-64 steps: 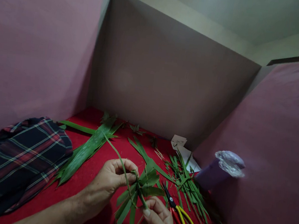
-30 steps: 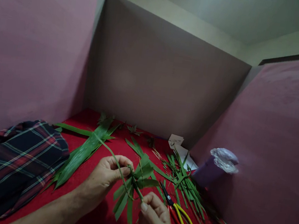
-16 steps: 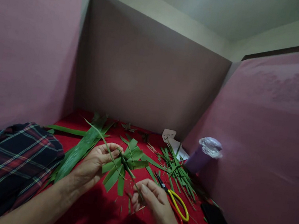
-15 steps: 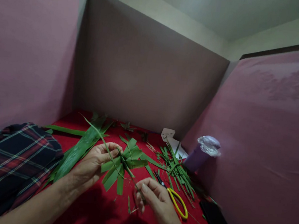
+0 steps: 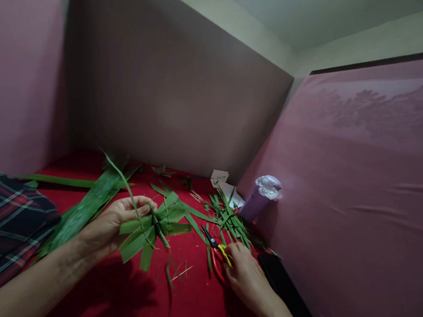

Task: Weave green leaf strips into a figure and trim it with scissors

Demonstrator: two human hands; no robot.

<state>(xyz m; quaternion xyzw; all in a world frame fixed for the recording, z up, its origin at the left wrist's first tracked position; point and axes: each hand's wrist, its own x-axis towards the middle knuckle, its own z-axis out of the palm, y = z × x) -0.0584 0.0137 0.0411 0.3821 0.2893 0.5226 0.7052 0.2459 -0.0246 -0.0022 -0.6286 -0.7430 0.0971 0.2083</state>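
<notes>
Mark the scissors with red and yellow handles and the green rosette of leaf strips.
Scissors with red and yellow handles (image 5: pixel 213 241), head view: on black metal near the pivot.
Green rosette of leaf strips (image 5: pixel 154 223), head view: on its centre.

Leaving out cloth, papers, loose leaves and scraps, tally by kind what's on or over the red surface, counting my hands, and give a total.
Hands: 2 (left hand, right hand)
Held leaf rosette: 1
Scissors: 1
Purple cylinder: 1
Long black object: 1
Total: 6
</notes>
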